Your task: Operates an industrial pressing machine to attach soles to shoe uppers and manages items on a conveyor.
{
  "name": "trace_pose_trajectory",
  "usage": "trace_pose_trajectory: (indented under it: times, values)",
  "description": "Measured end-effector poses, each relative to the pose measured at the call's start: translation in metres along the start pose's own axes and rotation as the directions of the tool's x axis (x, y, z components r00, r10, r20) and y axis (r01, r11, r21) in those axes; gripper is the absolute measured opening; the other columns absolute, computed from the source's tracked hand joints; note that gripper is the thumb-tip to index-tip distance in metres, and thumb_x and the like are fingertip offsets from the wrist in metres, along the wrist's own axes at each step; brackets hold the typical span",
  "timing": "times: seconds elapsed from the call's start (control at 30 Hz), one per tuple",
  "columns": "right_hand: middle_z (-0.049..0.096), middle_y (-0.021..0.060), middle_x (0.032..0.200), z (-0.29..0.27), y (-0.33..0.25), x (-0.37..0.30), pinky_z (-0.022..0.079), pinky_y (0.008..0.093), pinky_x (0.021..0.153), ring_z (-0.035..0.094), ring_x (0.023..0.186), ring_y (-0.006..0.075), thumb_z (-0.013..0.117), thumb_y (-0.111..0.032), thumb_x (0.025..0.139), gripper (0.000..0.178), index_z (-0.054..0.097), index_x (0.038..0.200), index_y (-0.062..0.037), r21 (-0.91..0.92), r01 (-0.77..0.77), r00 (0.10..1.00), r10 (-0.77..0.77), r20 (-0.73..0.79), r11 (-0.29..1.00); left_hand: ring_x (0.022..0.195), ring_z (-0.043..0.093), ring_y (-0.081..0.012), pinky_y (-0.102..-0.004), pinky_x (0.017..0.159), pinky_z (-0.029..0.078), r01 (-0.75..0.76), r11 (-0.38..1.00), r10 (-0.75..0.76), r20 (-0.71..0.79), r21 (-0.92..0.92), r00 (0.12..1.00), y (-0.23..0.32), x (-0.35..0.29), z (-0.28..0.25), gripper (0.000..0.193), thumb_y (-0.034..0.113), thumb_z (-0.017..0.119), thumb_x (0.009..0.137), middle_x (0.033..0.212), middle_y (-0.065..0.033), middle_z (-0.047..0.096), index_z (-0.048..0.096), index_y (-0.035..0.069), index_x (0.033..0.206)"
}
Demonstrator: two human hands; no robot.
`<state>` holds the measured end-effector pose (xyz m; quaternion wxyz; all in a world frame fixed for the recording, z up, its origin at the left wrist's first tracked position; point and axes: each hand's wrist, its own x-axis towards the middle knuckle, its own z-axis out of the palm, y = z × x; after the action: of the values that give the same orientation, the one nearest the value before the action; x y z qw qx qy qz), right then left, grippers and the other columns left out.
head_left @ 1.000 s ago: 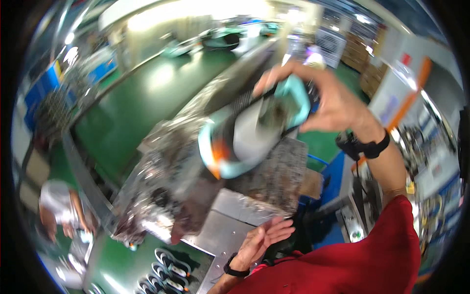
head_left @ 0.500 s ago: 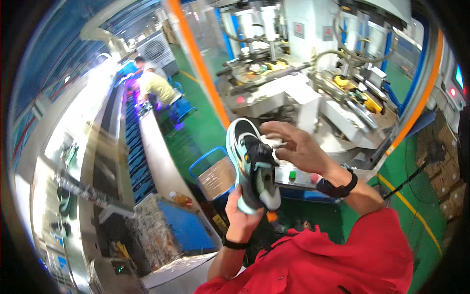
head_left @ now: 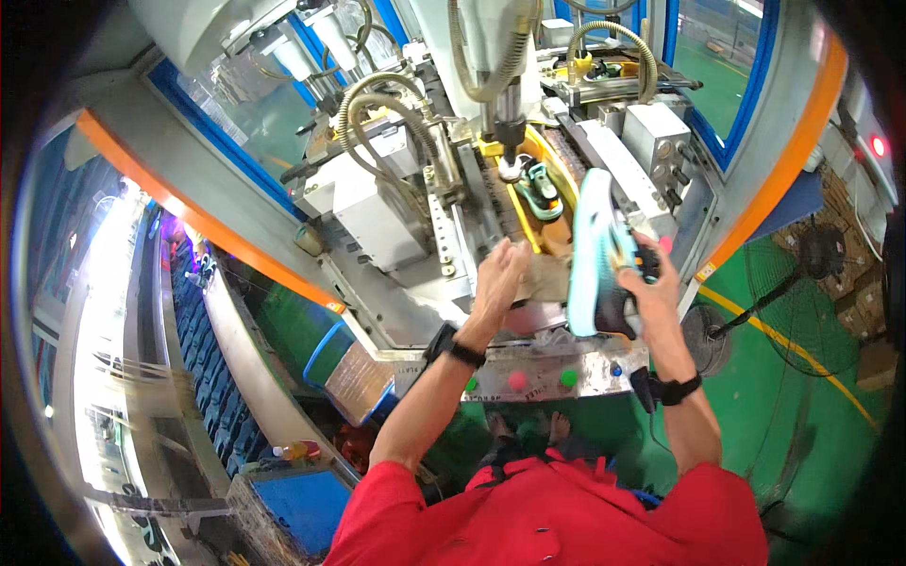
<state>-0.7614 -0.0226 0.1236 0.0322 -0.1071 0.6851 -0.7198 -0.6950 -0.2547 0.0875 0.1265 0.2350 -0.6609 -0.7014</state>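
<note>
In my right hand [head_left: 658, 288] is a sneaker [head_left: 592, 250] with a pale turquoise sole and a dark upper, held upright on its heel with the sole facing left. My left hand [head_left: 502, 275] is closed, its fingers curled at the front of the machine; whatever they may hold is hidden. Just beyond both hands, another sneaker [head_left: 543, 193], dark and turquoise, lies in a yellow-edged cradle [head_left: 528, 226]. A metal press rod [head_left: 510, 127] comes down close to that sneaker's far end.
Metal blocks [head_left: 382, 217] and hoses crowd the press. Orange-edged posts [head_left: 236, 241] flank its opening. Coloured buttons line the front panel [head_left: 495, 373]. A standing fan [head_left: 802, 283] is at right; a conveyor [head_left: 212, 368] and blue-framed cart [head_left: 354, 377] are at left.
My view has swung from the conveyor side to face the press. The sneaker has passed from my left hand into my right, and my left hand has come to the press front.
</note>
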Motion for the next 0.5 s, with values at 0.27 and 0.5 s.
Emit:
trace_pose_trajectory:
  times: [0.27, 0.5]
  values:
    - [0.061, 0.0105, 0.111, -0.033, -0.039, 0.032, 0.048, 0.0274, 0.087, 0.060, 0.095, 0.0154, 0.065, -0.004, 0.072, 0.055, 0.052, 0.126, 0.0027, -0.259, 0.042, 0.979, -0.091, -0.182, 0.965, 0.123, 0.047, -0.0457, -0.0472, 0.104, 0.040, 0.130, 0.824, 0.038, -0.283, 0.551, 0.958, -0.044, 0.212, 0.020, 0.092, 0.032, 0.072, 0.077, 0.139, -0.0354, 0.038, 0.021, -0.011, 0.141]
    - [0.064, 0.0074, 0.091, 0.009, -0.071, 0.130, 0.049, 0.0268, 0.072, 0.059, 0.079, 0.0136, 0.070, -0.009, 0.070, 0.050, 0.058, 0.118, 0.0010, -0.530, 0.144, 0.981, -0.189, -0.031, 0.836, 0.094, 0.065, -0.0374, -0.0414, 0.086, 0.050, 0.187, 0.968, -0.125, -0.327, 0.168, 0.937, -0.047, 0.215, -0.043, 0.038, 0.011, 0.070, 0.071, 0.099, -0.0256, 0.066, 0.058, -0.007, 0.102]
